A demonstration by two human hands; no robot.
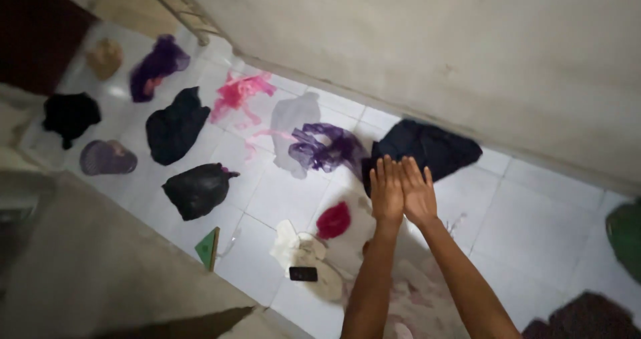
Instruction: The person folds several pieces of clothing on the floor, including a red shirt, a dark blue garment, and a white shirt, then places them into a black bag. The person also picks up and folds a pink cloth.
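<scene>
My left hand (386,191) and my right hand (418,191) are stretched out side by side, palms down, fingers straight and touching along the inner edges. Neither hand holds anything. They hover over the white tiled floor (534,232), just in front of a dark navy garment (427,146) spread flat near the wall. A purple sheer cloth (327,148) lies to the left of the hands, and a small red cloth (333,220) sits just below and left of my left wrist.
Clothes lie scattered over the tiles: a black bundle (197,189), a black garment (175,126), pink cloth (238,93), a white garment (294,122), another purple piece (157,65). A dark phone (303,273) rests on cream cloth (314,259). A plastered wall (434,38) rises behind; a concrete ledge (100,265) stands at left.
</scene>
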